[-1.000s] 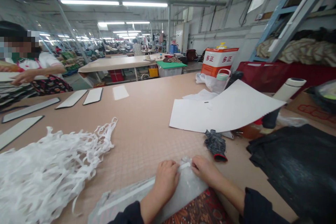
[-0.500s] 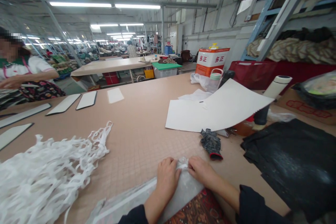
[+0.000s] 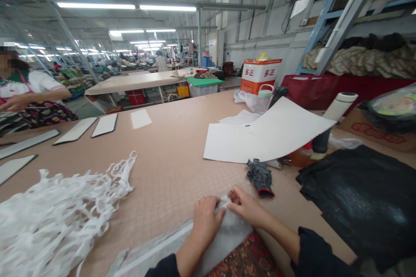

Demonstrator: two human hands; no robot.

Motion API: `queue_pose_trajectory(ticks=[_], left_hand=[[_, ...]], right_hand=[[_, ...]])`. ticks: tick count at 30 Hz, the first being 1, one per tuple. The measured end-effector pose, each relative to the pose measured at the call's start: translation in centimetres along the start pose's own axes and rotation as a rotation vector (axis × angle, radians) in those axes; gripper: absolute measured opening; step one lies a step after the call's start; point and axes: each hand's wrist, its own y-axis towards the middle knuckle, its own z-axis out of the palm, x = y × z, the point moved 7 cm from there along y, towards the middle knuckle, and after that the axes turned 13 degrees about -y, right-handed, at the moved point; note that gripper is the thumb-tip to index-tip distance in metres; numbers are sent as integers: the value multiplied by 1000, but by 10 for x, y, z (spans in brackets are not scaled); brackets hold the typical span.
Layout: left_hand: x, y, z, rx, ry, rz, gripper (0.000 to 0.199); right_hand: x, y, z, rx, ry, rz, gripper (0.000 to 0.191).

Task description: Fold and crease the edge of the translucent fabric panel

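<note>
White fabric strip (image 3: pixel 227 236), slanting up-right, its end pinched between left hand (image 3: pixel 205 220) and right hand (image 3: pixel 246 207)

Here's the long tan surface (image 3: pixel 169 138), carrying a tangle of white netting (image 3: pixel 55 220), dark-edged panels (image 3: pixel 104 125), a curling white sheet (image 3: pixel 260 138), a glove (image 3: pixel 260 177) just beside it, black fabric (image 3: pixel 357 194), and a filmy white piece (image 3: pixel 227 238) right at the near edge!

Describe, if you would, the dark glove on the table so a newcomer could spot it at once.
On the long tan work table, find the large curling white sheet. Just in front of it lies a dark glove, set apart from the black fabric by its red cuff.
</note>
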Motion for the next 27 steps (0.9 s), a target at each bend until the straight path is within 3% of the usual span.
queue_pose_trajectory(ticks=[3, 9, 14, 17, 20, 27], left_hand=[[5, 4, 3, 25, -66, -71, 25], [2, 8, 6, 17, -60, -109, 17], [-6, 5, 13, 12, 153, 26, 14], [-9, 2, 18, -8, 293, 122, 15], [-11, -2, 22, -5, 364, 192, 20], [-18, -8, 28, 50, 441, 273, 24]], right_hand=[[-6, 10, 5, -34, 84, 14, 33], [-14, 18, 12, -49, 3, -10, 29], [-9, 14, 11, -161, -221, -101, 32], [1, 11, 9, -201, -413, -164, 15], [6, 12, 9, -135, -485, -197, 11], [0, 26, 7, -9, -415, -112, 16]])
